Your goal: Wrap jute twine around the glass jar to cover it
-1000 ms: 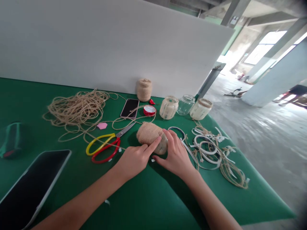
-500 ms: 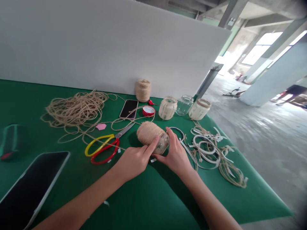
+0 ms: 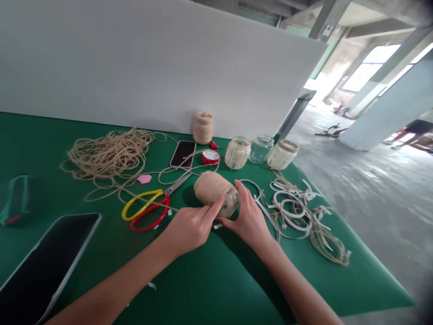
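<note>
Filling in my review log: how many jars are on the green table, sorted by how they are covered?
Twine-covered jar, upright: 1
Partly twine-wrapped jar, lying tilted: 1
Pale-covered jars: 2
Bare clear jar: 1
Total: 5 jars

Before you, the scissors (image 3: pixel 149 205) have yellow and red handles; the tabletop (image 3: pixel 209 280) is plain green.
</note>
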`<action>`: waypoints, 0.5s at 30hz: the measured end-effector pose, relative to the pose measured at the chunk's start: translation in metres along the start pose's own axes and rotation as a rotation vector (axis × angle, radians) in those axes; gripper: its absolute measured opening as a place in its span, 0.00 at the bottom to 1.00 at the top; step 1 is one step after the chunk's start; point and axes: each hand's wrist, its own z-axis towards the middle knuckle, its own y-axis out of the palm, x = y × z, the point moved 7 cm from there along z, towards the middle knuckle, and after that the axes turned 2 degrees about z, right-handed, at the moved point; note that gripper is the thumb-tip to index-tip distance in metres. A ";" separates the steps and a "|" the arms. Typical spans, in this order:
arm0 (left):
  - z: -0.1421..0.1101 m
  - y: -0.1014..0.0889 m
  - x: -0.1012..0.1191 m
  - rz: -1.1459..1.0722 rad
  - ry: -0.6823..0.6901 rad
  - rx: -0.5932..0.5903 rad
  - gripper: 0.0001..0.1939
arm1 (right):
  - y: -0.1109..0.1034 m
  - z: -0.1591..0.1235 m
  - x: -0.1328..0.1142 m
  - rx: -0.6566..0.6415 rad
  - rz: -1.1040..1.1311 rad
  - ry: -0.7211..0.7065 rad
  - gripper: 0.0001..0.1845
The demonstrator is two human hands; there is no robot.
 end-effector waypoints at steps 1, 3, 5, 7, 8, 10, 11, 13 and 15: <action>0.000 -0.001 -0.001 -0.003 -0.008 0.006 0.28 | 0.000 0.000 0.000 0.001 -0.002 0.004 0.50; 0.001 -0.005 -0.003 -0.012 -0.029 0.032 0.27 | 0.000 0.000 0.001 -0.001 -0.003 0.014 0.50; 0.001 -0.008 -0.005 -0.018 -0.049 0.060 0.25 | 0.000 0.000 0.002 -0.003 0.001 0.026 0.51; 0.001 -0.010 -0.005 -0.025 -0.061 0.073 0.24 | 0.001 0.000 0.004 -0.006 0.005 0.040 0.51; 0.001 -0.009 -0.005 -0.036 -0.064 0.075 0.24 | 0.001 0.000 0.005 -0.006 0.004 0.049 0.51; 0.001 -0.007 -0.004 -0.073 -0.071 0.072 0.23 | 0.001 0.000 0.006 -0.002 -0.002 0.062 0.50; 0.000 -0.006 -0.004 -0.091 -0.082 0.068 0.23 | 0.000 0.000 0.006 0.000 -0.005 0.066 0.50; 0.000 -0.002 -0.005 -0.109 -0.108 0.045 0.24 | -0.001 0.001 0.005 0.004 -0.012 0.062 0.48; -0.001 0.001 -0.006 -0.110 -0.123 0.017 0.24 | -0.001 0.001 0.003 -0.015 -0.030 0.048 0.48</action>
